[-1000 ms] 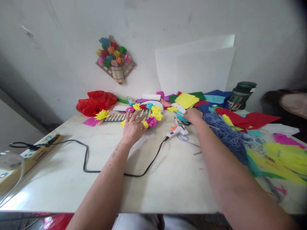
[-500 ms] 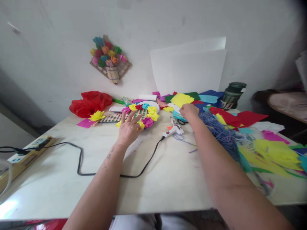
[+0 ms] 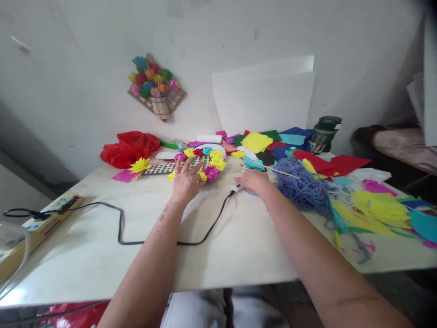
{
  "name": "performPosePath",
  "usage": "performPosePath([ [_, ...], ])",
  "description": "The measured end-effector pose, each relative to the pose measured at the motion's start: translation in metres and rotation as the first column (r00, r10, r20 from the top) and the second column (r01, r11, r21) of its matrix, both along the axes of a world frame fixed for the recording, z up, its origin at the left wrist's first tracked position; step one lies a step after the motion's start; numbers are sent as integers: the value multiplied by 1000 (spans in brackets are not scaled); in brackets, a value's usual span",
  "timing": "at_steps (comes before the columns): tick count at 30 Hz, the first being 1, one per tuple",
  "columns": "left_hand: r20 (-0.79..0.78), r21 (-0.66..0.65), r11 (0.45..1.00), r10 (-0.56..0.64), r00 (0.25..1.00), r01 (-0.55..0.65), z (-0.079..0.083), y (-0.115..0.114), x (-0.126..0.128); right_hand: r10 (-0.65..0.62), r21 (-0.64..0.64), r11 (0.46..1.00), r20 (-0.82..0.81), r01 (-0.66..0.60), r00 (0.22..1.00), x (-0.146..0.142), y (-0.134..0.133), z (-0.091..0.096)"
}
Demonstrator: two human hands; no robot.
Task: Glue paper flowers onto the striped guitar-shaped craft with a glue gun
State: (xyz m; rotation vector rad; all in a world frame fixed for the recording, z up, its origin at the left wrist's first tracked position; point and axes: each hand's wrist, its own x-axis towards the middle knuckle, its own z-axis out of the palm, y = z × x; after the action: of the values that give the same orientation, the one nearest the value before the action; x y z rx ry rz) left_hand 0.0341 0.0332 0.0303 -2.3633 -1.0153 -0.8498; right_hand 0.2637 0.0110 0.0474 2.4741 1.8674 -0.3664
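My left hand (image 3: 186, 182) rests with its fingers spread on the near left side of a ring of crepe paper flowers (image 3: 217, 160) in yellow, magenta, red and blue. Beside and partly under that hand lies a checked woven strip (image 3: 163, 168). My right hand (image 3: 255, 181) is curled over the white hot glue gun (image 3: 236, 187), hiding most of it; only the handle end with its red switch and black cord shows. Just beyond this hand are folded light blue paper (image 3: 251, 161) and a thin wooden stick (image 3: 278, 171).
Tangled blue yarn (image 3: 300, 184) and coloured paper sheets (image 3: 378, 209) spread over the right side. A dark green jar (image 3: 325, 135) stands at the back. The black cord (image 3: 205, 240) crosses the table to a power strip (image 3: 51, 221). A red plastic bag (image 3: 131, 148) lies at back left.
My right hand has come down and nearer from the light blue paper onto the glue gun. My left hand stays spread on the flower ring. The view has shifted slightly.
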Motion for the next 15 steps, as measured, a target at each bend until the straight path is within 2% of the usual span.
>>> performPosePath([
  [3,0,-5,1000,-3,1000,3,0,-1,-1,-143,162,976,-44,148,989,-5,-7,-11],
  [6,9,-16,1000,-2,1000,3,-1,-1,-2,-233,182,950,-120,252,965,-12,-10,-15],
  [15,29,-13,1000,11,1000,-11,-3,0,-5,-278,237,919,-176,315,944,-13,-9,-14],
])
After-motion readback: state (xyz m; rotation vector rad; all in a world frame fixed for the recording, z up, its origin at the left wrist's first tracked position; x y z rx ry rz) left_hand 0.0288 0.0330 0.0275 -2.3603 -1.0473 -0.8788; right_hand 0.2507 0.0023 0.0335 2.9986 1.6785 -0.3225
